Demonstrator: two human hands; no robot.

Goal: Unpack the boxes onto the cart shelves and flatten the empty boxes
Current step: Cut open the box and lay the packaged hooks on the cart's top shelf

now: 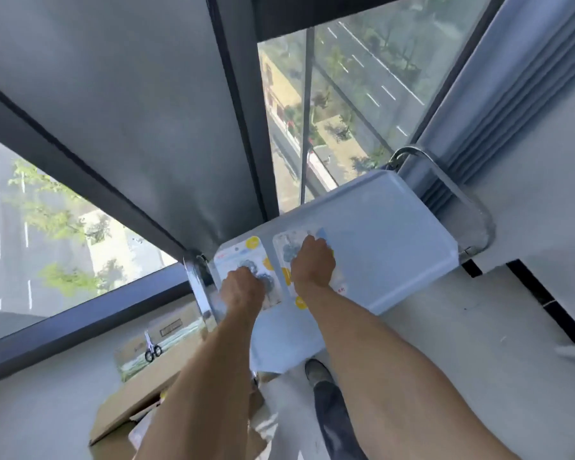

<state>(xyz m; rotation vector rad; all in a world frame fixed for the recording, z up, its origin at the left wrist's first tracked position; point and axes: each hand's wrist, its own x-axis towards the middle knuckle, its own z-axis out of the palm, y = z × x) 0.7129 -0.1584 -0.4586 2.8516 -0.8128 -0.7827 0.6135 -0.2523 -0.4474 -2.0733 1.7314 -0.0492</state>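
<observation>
The cart's white top shelf stands in front of me by the window. Two flat blister packs with yellow stickers lie side by side on its left part. My left hand rests on the left pack, fingers curled over its grey contents. My right hand presses on the right pack, covering most of it. An open cardboard box lies on the floor at the lower left, with its flaps up and its inside mostly hidden by my left arm.
Chrome cart posts and a chrome handle frame the shelf. A printed carton with a bicycle picture sits by the window sill. Grey curtains hang at the right. My shoe stands on the white floor below the shelf.
</observation>
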